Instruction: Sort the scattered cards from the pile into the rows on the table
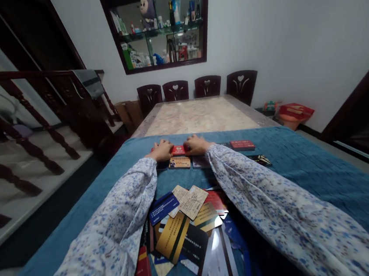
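Observation:
A red card (pixel 178 151) lies in the back row on the blue cloth. My left hand (pixel 162 150) has its curled fingers at the card's left edge, and my right hand (pixel 196 144) closes on its right edge. Just in front of it sits an orange card (pixel 179 162), beside a pale card (pixel 200 162) partly hidden by my right wrist. Between my forearms is a loose, overlapping heap of cards: a blue card (pixel 163 207), a gold card (pixel 173 237), a black card (pixel 194 245), a silver card (pixel 222 257) and several others.
Further right stand a stack of red cards (pixel 242 144) and a black patterned card (pixel 261 160). The blue cloth (pixel 111 198) covers the near part of the table (pixel 195 115). Dark chairs (pixel 208 86) line its far end; a wooden railing (pixel 18 98) runs on the left.

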Demonstrator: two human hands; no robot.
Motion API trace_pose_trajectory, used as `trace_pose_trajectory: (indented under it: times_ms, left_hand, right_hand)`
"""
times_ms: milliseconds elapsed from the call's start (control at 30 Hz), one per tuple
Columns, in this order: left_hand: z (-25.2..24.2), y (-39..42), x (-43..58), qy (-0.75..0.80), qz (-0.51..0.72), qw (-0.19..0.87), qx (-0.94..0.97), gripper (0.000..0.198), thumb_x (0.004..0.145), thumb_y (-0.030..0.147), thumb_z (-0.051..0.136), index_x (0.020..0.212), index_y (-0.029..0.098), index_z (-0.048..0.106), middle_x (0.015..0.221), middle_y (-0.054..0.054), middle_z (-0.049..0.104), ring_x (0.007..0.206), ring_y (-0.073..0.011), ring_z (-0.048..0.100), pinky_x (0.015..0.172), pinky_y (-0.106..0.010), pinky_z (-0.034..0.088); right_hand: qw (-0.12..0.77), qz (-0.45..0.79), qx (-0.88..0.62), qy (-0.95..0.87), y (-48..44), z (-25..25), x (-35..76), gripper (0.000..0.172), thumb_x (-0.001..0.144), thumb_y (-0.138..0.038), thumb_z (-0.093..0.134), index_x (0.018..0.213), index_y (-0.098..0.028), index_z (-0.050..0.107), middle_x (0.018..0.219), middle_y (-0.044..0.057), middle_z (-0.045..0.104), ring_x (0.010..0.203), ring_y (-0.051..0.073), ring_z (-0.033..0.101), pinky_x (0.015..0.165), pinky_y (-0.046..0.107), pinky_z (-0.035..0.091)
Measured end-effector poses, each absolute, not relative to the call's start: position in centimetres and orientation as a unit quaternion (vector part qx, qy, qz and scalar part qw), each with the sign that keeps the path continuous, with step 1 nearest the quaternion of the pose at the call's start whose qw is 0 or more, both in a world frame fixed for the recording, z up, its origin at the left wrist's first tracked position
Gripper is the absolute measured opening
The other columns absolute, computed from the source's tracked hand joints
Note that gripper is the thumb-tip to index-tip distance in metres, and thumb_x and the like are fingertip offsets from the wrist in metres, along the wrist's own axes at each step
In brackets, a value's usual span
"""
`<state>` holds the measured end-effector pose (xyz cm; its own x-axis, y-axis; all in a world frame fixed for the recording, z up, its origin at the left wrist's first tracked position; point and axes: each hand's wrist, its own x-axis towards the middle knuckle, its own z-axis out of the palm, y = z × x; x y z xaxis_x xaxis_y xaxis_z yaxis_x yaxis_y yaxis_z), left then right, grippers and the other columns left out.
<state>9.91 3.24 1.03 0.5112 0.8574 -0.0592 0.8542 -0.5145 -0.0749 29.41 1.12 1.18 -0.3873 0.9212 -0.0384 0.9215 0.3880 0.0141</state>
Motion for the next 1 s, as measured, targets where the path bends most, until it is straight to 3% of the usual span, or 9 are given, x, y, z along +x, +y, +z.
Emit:
trace_pose_trajectory:
  times_ms: [367,1000]
  left_hand:
    - [0.4,4.3,9.6,-0.468,0.046,0.008,-0.882,0.034,0.08,0.019,0.055,0.11,0.024,0.068,0.127,-0.014,0.059,0.132,-0.0364,0.04,0.1,-0.056,0.04]
    - [0.0,5.0,10.0,-0.479,0.057,0.004,-0.876,0.042,0.074,0.014,0.055,0.114,0.02,0.066,0.127,-0.016,0.06,0.132,-0.0366,0.041,0.103,-0.06,0.039]
  right_hand:
    - [0.038,-0.002,0.555,0.831,1.8,0.9,29.4,0.041,0.089,-0.045,0.06,0.122,-0.023,0.07,0.132,0.015,0.063,0.126,0.035,0.052,0.093,0.043,0.049]
    - [0.055,0.021,0.545,0.836,1.7,1.1,29.1,0.041,0.088,-0.041,0.057,0.121,-0.02,0.072,0.132,0.018,0.063,0.126,0.036,0.051,0.096,0.046,0.047]
